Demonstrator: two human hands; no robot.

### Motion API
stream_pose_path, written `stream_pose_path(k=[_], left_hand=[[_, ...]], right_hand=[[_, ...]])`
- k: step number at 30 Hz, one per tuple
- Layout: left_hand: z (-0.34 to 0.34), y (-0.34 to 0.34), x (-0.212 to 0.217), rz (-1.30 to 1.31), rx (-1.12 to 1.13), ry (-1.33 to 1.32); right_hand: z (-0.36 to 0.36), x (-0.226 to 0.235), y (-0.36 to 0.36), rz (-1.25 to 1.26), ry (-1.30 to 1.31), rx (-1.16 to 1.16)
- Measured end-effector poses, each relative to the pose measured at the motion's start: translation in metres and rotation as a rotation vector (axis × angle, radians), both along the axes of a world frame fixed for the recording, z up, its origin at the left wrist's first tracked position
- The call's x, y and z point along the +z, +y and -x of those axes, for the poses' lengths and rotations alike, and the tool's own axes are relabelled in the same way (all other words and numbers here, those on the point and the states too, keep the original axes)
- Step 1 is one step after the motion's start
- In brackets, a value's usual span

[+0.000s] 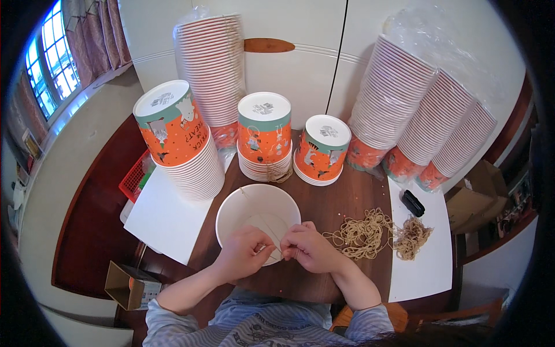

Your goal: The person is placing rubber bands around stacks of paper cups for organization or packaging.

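Observation:
In front of me a white paper bucket (231, 211) stands with its mouth up. A thin tan cord (244, 192) shows at its far rim, and fine strands run across its inside toward my fingers. My left hand (248, 250) is closed over the near part of the bucket, thumb and fingers pinched at the cord. Just right of it, at the near right rim, my right hand (309, 248) pinches the cord too. The exact grip points are partly hidden by the fingers. Loose tan cord (364, 233) lies in a tangled heap to the right.
Behind the bucket stand upturned orange and green paper buckets in a tall stack (185, 168), a middle stack (265, 130) and a short stack (324, 147). Plastic-wrapped stacks (399, 87) rise at the back. A black object (413, 203) and a second cord bundle (412, 237) lie right.

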State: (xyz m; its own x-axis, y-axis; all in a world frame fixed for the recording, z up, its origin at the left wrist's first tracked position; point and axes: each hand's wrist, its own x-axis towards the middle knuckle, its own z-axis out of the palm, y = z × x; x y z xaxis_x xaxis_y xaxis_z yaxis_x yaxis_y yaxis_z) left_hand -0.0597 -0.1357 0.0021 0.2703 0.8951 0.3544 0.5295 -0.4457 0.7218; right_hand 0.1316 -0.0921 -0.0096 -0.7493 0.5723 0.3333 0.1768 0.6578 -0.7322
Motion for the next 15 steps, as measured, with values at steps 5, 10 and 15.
stream_pose_path(k=[5, 10, 15], left_hand=[[0.003, -0.001, 0.001, 0.062, 0.037, -0.015], [0.009, 0.005, 0.005, 0.042, -0.070, -0.006], [0.009, 0.000, 0.009, 0.016, -0.110, -0.009]], right_hand=[[0.003, -0.008, 0.004, 0.139, 0.065, -0.008], [0.000, -0.007, 0.003, 0.132, 0.128, -0.087], [-0.009, 0.008, 0.003, 0.300, 0.123, -0.030]])
